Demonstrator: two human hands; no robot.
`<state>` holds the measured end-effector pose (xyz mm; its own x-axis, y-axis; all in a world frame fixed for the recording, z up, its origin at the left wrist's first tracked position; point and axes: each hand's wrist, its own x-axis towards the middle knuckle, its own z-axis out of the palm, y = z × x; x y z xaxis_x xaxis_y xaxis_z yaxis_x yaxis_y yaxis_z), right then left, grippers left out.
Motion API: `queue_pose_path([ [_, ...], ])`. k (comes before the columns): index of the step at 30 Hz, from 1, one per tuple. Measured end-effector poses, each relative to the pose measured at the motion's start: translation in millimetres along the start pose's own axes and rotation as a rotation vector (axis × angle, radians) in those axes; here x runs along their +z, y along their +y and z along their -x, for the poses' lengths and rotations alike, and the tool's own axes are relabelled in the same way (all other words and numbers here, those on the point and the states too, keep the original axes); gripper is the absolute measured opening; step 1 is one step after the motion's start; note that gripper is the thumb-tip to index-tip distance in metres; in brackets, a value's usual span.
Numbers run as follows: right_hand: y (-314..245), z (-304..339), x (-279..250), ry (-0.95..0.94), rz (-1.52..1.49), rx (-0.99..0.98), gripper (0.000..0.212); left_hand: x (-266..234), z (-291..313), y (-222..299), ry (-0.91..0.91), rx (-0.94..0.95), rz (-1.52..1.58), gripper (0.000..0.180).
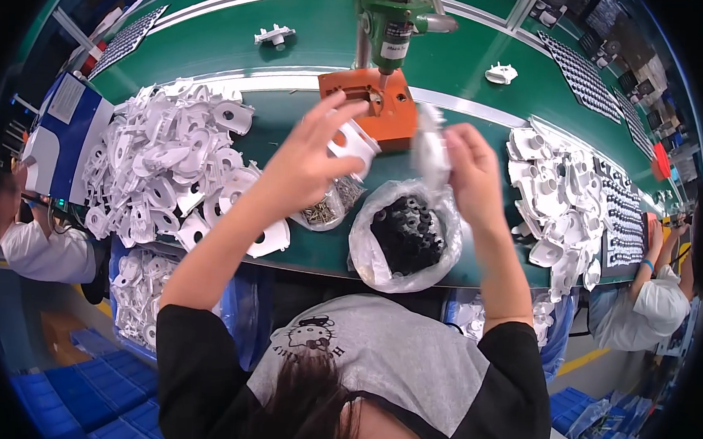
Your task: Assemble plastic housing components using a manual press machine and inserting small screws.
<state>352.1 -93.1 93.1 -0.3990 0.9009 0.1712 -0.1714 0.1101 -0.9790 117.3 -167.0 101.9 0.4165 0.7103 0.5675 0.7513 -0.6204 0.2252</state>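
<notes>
Apparently mid-handling by the orange fixture [400, 126]

At upper centre, the left hand [311, 156], fingers spread, seems to hold a white bracket [361, 146]; the right hand [474, 174] pinches a blurred white part [430, 151]. Seating 1 would call for careful alignment.

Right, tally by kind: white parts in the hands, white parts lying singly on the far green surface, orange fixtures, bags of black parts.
White parts in hands: 2
Single white parts on far green surface: 2
Orange fixture: 1
Bag of black parts: 1
Total: 6
</notes>
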Motion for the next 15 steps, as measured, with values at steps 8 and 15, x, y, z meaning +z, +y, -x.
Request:
queue_pose_path([
  [8, -0.7, 4.3, 48.5, -0.133, -0.17, 0.065, 0.02, 36.9, 11.2, 17.9, 0.326, -0.025, 0.38, 0.067],
  [15, 16.5, 3.2, 45.2, -0.086, -0.012, 0.058, 0.015, 72.0, 26.3, 36.8, 0.385, -0.558, 1.312, 0.051],
])
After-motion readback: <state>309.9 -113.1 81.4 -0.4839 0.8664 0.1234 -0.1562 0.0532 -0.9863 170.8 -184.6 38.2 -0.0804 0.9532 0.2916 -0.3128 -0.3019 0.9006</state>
